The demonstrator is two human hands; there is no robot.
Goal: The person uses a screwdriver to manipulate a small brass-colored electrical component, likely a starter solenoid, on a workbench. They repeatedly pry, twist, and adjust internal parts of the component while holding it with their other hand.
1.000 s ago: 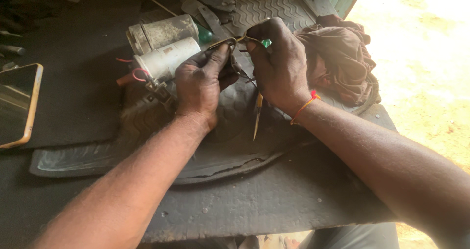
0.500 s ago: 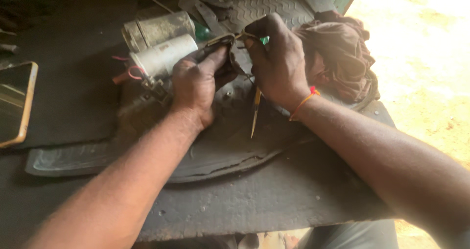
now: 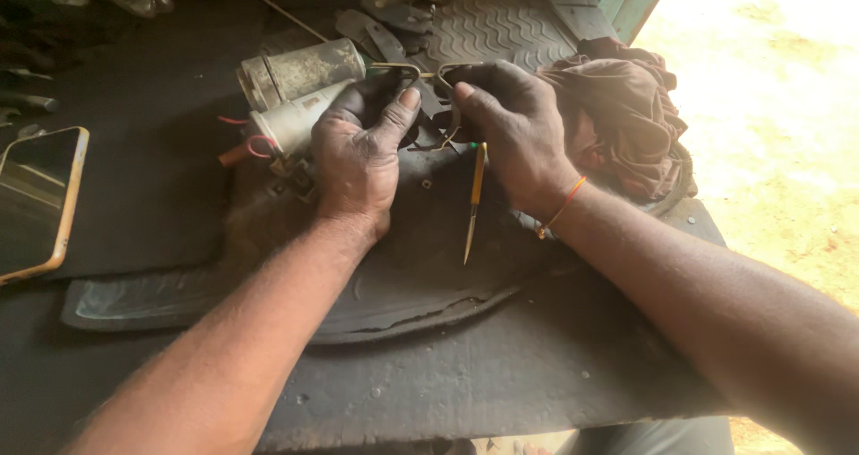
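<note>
My left hand (image 3: 358,155) grips a small dark part at the end of a white cylinder (image 3: 300,119) that has red wires (image 3: 240,142). My right hand (image 3: 510,128) pinches a thin bent metal wire clip (image 3: 407,67), which spans between both hands above the part. A slim screwdriver (image 3: 472,209) with a yellowish shaft is also tucked in my right hand, its tip pointing down toward me over the black rubber mat (image 3: 403,276). Both hands are dark with grease.
A grey metal cylinder (image 3: 300,68) lies behind the white one. A phone in an orange case (image 3: 36,200) rests at the left. A brown rag (image 3: 626,115) is bunched at the right near the bench edge. Dark scrap pieces (image 3: 380,25) and a thin rod (image 3: 288,17) lie at the back.
Both hands have shifted slightly along the part. The wire clip now shows stretched between my fingertips, and the screwdriver's green handle end is hidden in my right hand.
</note>
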